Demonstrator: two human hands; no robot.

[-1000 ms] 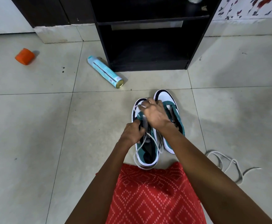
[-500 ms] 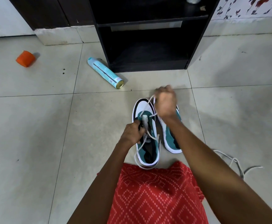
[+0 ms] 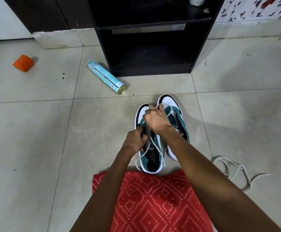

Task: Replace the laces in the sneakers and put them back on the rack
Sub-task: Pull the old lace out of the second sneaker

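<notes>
Now the left hand [image 3: 133, 139] grips the teal sneaker [image 3: 150, 163] by its upper, fingers curled tight. The right hand [image 3: 156, 120] has its fingers closed round the white lace [image 3: 169, 110] above the toe.

The person is wearing a red garment [image 3: 153, 203], which is filling the view at 6 o'clock. White dots are running across the cloth in fine lines, forming nested diamonds with zigzag rows between them, and the pattern is repeating over all the cloth that is showing. The garment's far hem is lying as an uneven edge, with one corner jutting out toward 9 o'clock. The left forearm [image 3: 103, 190] is showing bare at 7 o'clock, and the right forearm [image 3: 220, 178] is showing bare at 5 o'clock. The left hand [image 3: 134, 141] and the right hand [image 3: 156, 121] are likewise showing uncovered.
</notes>
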